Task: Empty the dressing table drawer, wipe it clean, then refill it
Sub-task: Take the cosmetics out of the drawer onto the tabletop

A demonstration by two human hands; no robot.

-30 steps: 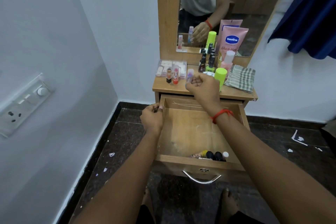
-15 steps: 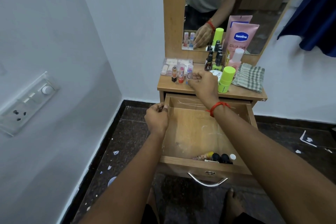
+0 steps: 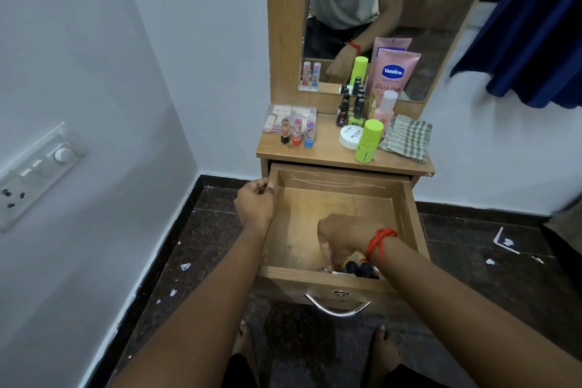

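Head view: left hand (image 3: 255,208) pinches the drawer (image 3: 341,181) at its side wall to steady it, while right hand (image 3: 343,238) curls down over small bottles (image 3: 359,268), grip unclear.

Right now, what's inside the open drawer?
Near the drawer front lie two dark-capped little bottles and something pinkish. The right hand reaches down over them, hiding whatever else lies beneath it.

Bench (image 3: 327,153) count: three lip-balm sticks (image 3: 297,131), one clear case (image 3: 275,115), one white jar (image 3: 349,137), one green stick container (image 3: 368,142), one pink tube (image 3: 395,75), one pink bottle (image 3: 385,110), one checked cloth (image 3: 406,138). Dark-capped small bottles (image 3: 357,110): clustered, number unclear. One drawer (image 3: 311,217); two black caps (image 3: 351,266) visible inside.
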